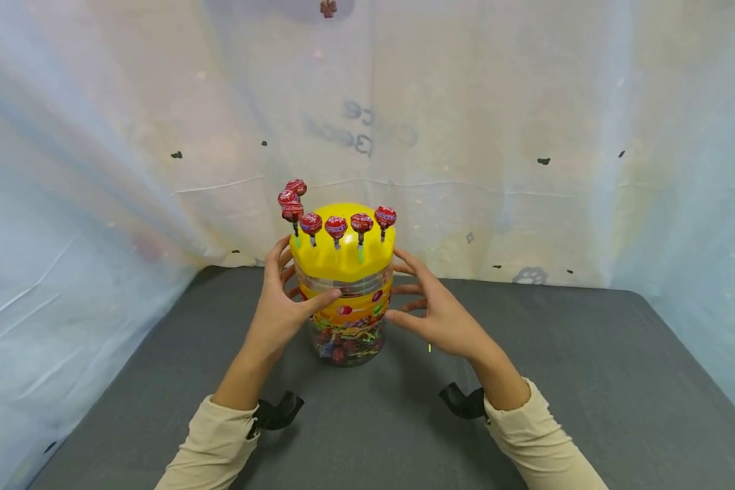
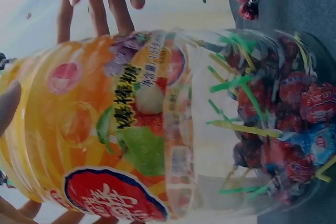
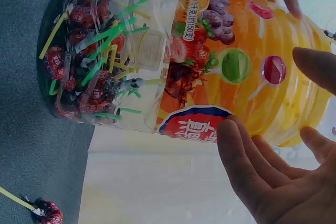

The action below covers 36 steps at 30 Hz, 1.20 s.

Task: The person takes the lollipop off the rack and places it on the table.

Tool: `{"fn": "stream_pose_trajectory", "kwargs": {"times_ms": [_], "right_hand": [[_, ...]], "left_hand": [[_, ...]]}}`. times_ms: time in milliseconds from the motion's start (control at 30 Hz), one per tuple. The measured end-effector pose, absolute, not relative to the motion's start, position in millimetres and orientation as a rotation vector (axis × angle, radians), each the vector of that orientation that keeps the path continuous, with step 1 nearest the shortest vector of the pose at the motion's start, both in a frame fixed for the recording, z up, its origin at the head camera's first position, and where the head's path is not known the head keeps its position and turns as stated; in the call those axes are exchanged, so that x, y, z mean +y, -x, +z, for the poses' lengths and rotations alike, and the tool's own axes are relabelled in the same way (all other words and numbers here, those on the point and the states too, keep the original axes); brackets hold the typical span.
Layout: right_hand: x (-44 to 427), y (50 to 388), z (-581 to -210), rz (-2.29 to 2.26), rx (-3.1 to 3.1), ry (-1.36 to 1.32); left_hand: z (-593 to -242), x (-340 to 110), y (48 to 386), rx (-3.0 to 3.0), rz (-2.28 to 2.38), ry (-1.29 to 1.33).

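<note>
A clear plastic candy jar with an orange fruit label stands upright on the table. Its lower part holds several red-wrapped lollipops with green and yellow sticks. Several more lollipops stand around the edge of the yellow lid. My left hand grips the jar's left side, thumb across the front and fingers partly hidden behind. At the right side, my right hand has its fingers spread beside the jar and lid, with fingertips against or very near the label.
Loose lollipops lie on the dark grey table beyond the jar in the left wrist view. Another lollipop lies at lower left in the right wrist view. Pale plastic sheeting hangs behind the table and at both sides.
</note>
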State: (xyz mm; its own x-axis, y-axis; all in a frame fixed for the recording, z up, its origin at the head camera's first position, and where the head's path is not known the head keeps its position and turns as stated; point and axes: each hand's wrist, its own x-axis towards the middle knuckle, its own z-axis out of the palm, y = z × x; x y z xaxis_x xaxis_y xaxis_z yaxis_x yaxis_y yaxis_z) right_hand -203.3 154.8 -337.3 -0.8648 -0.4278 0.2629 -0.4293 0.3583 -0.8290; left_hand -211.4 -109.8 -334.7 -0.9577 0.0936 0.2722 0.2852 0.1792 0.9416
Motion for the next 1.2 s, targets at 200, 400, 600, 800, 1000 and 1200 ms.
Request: {"fn": "stream_pose_trajectory", "kwargs": {"times_ms": [200, 400, 600, 800, 1000, 1200], "right_hand": [[156, 207, -339, 1.576, -2.572, -0.823], [158, 209, -341, 1.572, -2.562, -0.841], [159, 210, -338, 1.536, -2.571, -0.838], [162, 205, -328, 1.449, -2.483, -0.744], [155, 204, -312, 1.352, -2.316, -0.738], [143, 213, -292, 1.217, -2.228, -0.797]], "left_hand": [[-330, -104, 207, -2.325, -1.843, 0.322], [-327, -101, 204, -2.370, -1.767, 0.281], [-327, -103, 203, -2.394, -1.753, 0.260], [-327, -105, 204, -2.402, -1.747, 0.261], [-329, -106, 206, -2.408, -1.721, 0.259], [-329, -107, 205, -2.421, -1.709, 0.271]]}}
